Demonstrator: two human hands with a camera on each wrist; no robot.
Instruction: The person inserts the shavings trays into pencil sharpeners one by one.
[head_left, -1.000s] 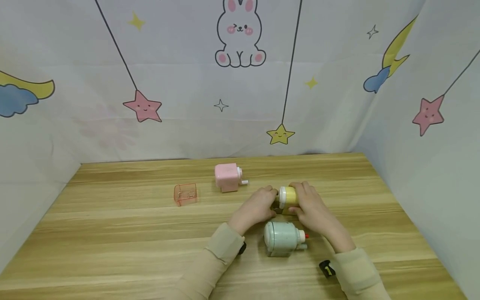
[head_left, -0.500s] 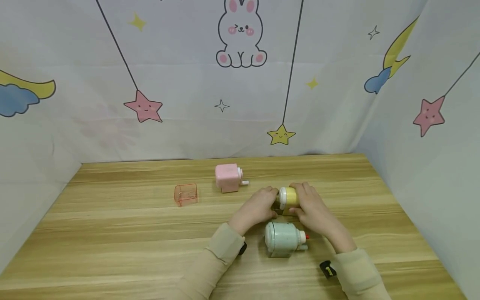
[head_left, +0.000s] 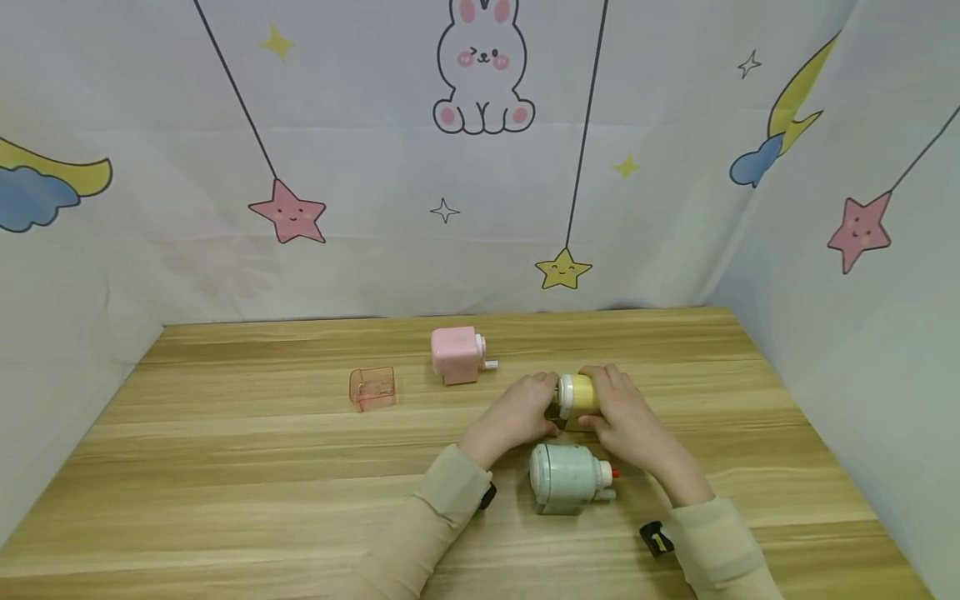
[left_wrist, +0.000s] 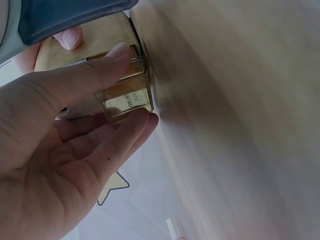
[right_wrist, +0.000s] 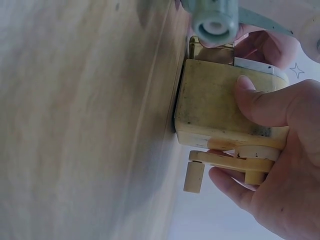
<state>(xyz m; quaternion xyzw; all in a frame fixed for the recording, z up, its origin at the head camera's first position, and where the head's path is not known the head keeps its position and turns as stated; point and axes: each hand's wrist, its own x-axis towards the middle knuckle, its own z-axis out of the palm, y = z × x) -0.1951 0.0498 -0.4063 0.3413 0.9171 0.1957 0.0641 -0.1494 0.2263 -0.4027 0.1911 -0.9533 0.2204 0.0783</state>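
Note:
A yellow crank pencil sharpener (head_left: 582,395) stands on the table to the right of centre. My right hand (head_left: 628,427) grips its body from the crank side; in the right wrist view the thumb lies along the yellow housing (right_wrist: 215,100) and fingers reach past the crank arm (right_wrist: 225,160). On the opposite side my left hand (head_left: 516,414) pinches the clear shavings drawer (left_wrist: 129,102) between thumb and fingers. The drawer sticks partly out of the sharpener's front, low by the tabletop. A pale green sharpener (head_left: 564,473) stands just in front, between my forearms.
Behind and to the left stands a pink crank sharpener (head_left: 454,355). Left of it lies a clear red box (head_left: 372,388) with small bits inside. A black tag marked 1 (head_left: 657,540) is by my right cuff. A printed cloth (head_left: 360,275) walls the table's back.

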